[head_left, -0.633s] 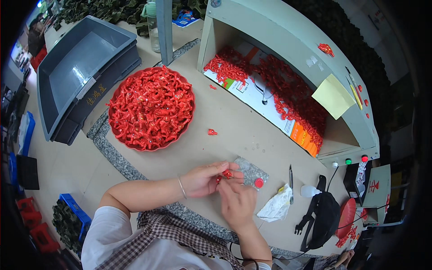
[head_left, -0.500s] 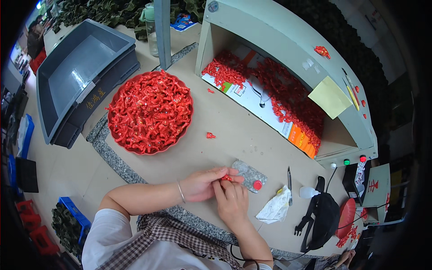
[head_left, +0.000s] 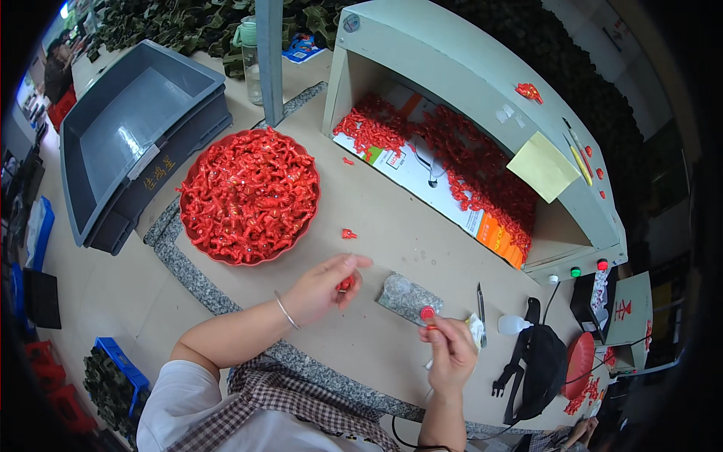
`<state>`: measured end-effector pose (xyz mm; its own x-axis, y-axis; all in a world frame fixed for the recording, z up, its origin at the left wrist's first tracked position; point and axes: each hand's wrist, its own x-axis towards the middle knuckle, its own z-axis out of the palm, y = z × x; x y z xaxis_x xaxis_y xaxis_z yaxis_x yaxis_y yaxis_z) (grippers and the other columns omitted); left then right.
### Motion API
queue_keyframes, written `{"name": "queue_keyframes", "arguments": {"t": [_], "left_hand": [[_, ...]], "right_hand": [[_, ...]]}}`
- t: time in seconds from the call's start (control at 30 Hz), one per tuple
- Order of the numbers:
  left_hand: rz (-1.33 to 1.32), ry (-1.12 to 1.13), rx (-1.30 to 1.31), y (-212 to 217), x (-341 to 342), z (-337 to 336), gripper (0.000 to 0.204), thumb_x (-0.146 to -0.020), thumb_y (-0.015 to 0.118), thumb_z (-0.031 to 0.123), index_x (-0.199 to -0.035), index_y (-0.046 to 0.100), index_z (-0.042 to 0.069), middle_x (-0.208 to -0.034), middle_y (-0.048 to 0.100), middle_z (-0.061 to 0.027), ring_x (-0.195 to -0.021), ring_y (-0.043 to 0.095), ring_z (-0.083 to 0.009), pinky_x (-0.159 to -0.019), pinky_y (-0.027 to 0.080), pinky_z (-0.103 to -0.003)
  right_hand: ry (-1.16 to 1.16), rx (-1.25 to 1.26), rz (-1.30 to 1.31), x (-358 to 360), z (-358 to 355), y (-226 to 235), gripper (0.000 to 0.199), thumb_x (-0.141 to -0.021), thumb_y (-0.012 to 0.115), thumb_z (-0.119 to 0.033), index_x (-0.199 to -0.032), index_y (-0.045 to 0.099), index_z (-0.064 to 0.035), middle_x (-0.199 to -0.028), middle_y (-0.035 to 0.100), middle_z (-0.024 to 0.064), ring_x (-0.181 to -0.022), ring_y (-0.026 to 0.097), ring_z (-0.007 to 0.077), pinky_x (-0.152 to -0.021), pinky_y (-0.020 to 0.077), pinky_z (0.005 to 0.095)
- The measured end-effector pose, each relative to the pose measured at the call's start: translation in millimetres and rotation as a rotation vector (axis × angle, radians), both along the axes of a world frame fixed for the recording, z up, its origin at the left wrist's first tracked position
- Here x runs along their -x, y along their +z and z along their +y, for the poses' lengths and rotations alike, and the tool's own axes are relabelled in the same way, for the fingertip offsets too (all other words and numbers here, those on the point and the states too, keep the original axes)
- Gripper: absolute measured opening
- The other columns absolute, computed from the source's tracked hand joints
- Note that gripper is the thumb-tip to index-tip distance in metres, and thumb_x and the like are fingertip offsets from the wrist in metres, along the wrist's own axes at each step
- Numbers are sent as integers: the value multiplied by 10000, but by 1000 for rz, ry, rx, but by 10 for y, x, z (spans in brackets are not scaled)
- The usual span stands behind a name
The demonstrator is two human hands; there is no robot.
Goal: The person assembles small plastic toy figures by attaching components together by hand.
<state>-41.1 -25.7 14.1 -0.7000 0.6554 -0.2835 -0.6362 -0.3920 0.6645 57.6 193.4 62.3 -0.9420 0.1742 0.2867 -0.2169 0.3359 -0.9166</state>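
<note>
My left hand (head_left: pixel 320 288) is curled round a small red plastic figure part (head_left: pixel 346 284), its index finger stretched out over the table. Farther right, my right hand (head_left: pixel 454 355) pinches a tiny red piece (head_left: pixel 431 327) between thumb and fingertips; its exact shape is too small to tell. Just beyond those fingertips, a red cap (head_left: pixel 427 312) rests on a grey stone slab (head_left: pixel 403 294). A loose red figure part (head_left: pixel 349 234) lies on the table beyond my left hand. To the left stands a red scalloped bowl (head_left: pixel 319 203) heaped with red figures (head_left: pixel 248 192).
A pale green booth (head_left: pixel 452 53) at the back holds many red parts on cardboard. Tweezers (head_left: pixel 482 313), a white squeeze bottle (head_left: pixel 514 325), a partly hidden white cloth (head_left: pixel 475 328) and a black waist bag (head_left: pixel 546 361) lie right. A grey crate (head_left: pixel 143 143) and metal post (head_left: pixel 269 68) stand left.
My hands were together over the table around a red part. They have parted: the left moved left and slightly up with its part, the right moved right to the red cap.
</note>
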Motion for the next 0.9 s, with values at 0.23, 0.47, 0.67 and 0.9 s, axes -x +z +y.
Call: {"name": "queue_keyframes", "arguments": {"t": [0.23,0.47,0.67,0.9], "left_hand": [[3,51,-103,200,-6,52,380,-904,446,130,-1270,372,56,-1199,493,-150,-1118,487,-238,-905,412,-312],[250,-133,139,186,-12,37,389,-899,468,139,-1273,376,86,-1142,544,-137,-1028,553,-209,-824,458,-290],[73,-22,214,103,1,80,389,-901,455,112,-1280,372,81,-1143,543,-141,-1039,545,-203,-842,452,-290],[39,5,-102,89,42,50,384,-901,418,44,-1281,365,62,-1219,478,-157,-1138,461,-220,-965,370,-327]], "right_hand": [[-118,46,-106,-56,291,-78,101,-796,541,62,-885,587,76,-790,602,126,-671,623,180,-606,536,264],[-106,-152,-68,-28,480,-222,75,-741,629,28,-814,614,23,-729,606,66,-630,560,111,-571,436,209],[-116,-378,-8,47,532,-237,125,-715,665,13,-829,615,10,-763,614,90,-657,569,162,-575,458,248],[-73,-548,72,81,532,-382,169,-674,685,0,-833,628,-12,-757,604,79,-667,568,215,-583,468,281]]}}
